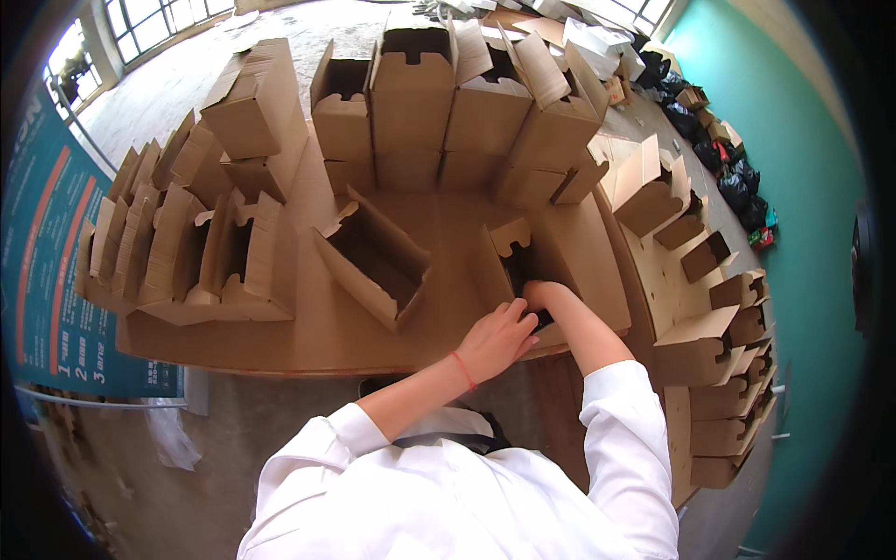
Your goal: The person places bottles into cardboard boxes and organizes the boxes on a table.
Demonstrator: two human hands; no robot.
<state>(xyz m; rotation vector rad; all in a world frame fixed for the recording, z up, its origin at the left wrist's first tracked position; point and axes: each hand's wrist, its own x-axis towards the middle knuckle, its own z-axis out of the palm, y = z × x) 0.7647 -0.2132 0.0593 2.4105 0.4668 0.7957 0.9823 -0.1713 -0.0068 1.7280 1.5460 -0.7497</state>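
An open brown cardboard box (512,237) with notched flaps stands on the cardboard-covered table, just ahead of me and to the right. My left hand (504,334) lies at its near edge, fingers bent around the rim; a red cord circles that wrist. Into the same box reaches my right hand (545,296), whose fingers are hidden by the wall and by the left hand. Something dark shows beneath my hands, too covered to name. Left of this box, a second open box (373,263) sits at an angle with its dark inside showing.
Taller open boxes (411,103) form a row along the table's far side. More boxes (187,247) crowd the left end. On the right, a wooden surface (665,280) carries several open boxes. Black bags (737,191) line the green wall, and a printed banner (56,252) stands left.
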